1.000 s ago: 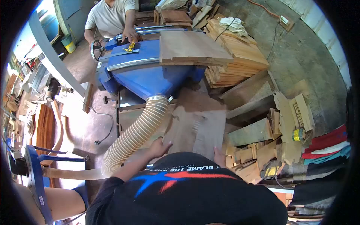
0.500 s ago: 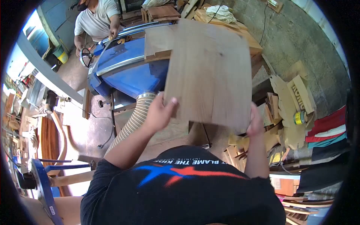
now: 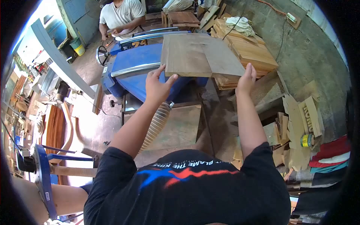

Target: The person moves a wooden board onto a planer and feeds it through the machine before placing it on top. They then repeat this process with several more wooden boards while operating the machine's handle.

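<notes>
A wide, flat wooden board (image 3: 198, 56) stretches out in front of me, roughly level, its near edge facing me. My left hand (image 3: 158, 85) grips its near left corner, with the thumb by the near edge and the fingers along the side. At the near right corner, my right hand (image 3: 245, 81) holds the edge with its fingers pointing up. The far part of the board overlaps the top of a blue machine (image 3: 140, 56) with chrome bars (image 3: 137, 69). Below my left hand, a ribbed hose (image 3: 156, 119) runs down from the machine.
A person in a white shirt (image 3: 123, 17) stands beyond the machine, near its handwheel (image 3: 102, 55). Stacked wooden boards (image 3: 249, 50) lie at the right. Cardboard (image 3: 296, 123) and wood offcuts lean further right. A grey post (image 3: 62, 58) rises at the left.
The board has gone from raised and tilted close to me to lower, flatter and farther forward. Both my arms have stretched out with it, and my view has shifted left.
</notes>
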The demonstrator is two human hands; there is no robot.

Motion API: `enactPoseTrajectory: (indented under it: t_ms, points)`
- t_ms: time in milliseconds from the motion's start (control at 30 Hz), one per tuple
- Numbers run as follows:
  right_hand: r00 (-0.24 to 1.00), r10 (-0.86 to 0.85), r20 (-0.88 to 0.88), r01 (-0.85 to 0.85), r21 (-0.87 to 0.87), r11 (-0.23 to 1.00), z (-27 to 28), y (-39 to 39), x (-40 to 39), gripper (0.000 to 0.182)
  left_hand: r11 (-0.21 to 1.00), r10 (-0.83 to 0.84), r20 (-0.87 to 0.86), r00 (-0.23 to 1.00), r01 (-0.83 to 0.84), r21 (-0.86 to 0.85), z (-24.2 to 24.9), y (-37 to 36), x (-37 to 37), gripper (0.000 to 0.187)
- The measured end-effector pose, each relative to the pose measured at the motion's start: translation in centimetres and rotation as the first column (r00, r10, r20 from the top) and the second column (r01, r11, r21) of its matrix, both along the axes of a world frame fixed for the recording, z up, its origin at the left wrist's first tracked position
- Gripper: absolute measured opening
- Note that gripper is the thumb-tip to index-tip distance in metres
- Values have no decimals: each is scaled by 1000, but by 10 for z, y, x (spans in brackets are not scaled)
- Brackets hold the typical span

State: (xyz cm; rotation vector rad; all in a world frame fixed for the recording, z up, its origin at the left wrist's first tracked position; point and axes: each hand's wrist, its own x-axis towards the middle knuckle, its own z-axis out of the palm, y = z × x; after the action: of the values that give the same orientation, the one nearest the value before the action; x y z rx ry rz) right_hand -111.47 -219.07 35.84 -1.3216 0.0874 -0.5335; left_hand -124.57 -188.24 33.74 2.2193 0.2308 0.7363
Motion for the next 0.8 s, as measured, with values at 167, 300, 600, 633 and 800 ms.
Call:
enactPoseTrajectory:
  t_ms: [167, 300, 600, 633, 800]
  points:
    - [985, -100, -140, 35, -405, 913, -5, 11, 69, 91, 949, 284, 176, 943, -303, 92, -4, 12, 60, 65]
    - [996, -86, 6, 76, -542, 837, 14, 12, 55, 90, 985, 131, 358, 925, -161, 57, 16, 17, 48, 56]
    - [874, -118, -471, -378, -812, 444, -288, -68, -173, 75, 984, -60, -125, 990, 37, -177, -188, 13, -277, 14]
    - [773, 12, -634, -514, -615, 598, -313, -74, -201, 78, 972, -99, -253, 962, 39, -234, -219, 21, -304, 16]
    - [603, -33, -797, -718, -560, 413, -324, -64, -242, 82, 925, -148, -736, 661, 355, 133, -243, 64, -352, 47]
